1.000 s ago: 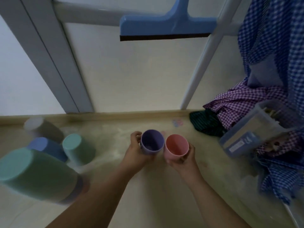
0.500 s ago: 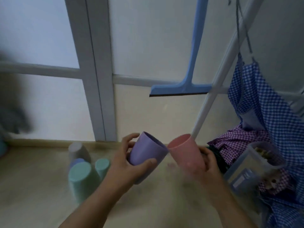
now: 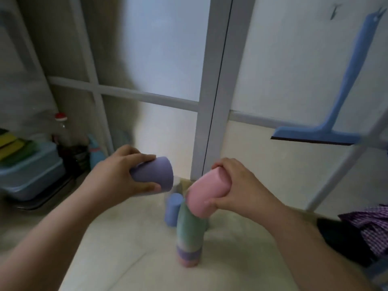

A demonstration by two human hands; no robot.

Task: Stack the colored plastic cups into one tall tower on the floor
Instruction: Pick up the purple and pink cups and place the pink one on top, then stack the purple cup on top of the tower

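Observation:
My left hand [image 3: 123,175] grips a purple cup [image 3: 154,175], held on its side with the mouth turned right. My right hand [image 3: 235,185] grips a pink cup [image 3: 204,196], tilted mouth-down just above the top of a stack [image 3: 190,234] standing on the floor. The stack shows a green cup on top, with purple and pink rims at its base. A blue cup [image 3: 173,208] stands upside down just behind the stack. The picture is blurred by motion.
A grey door frame [image 3: 212,101] rises behind the cups. A blue squeegee [image 3: 310,137] hangs at the right by a white rack leg [image 3: 340,175]. Checked clothes [image 3: 371,229] lie at the right. Blue tubs [image 3: 29,177] with sponges and a bottle [image 3: 63,135] stand at the left.
Both hands have carried their cups up and left to the stack. The pink cup has turned mouth-down over the stack's top; the purple cup now lies sideways.

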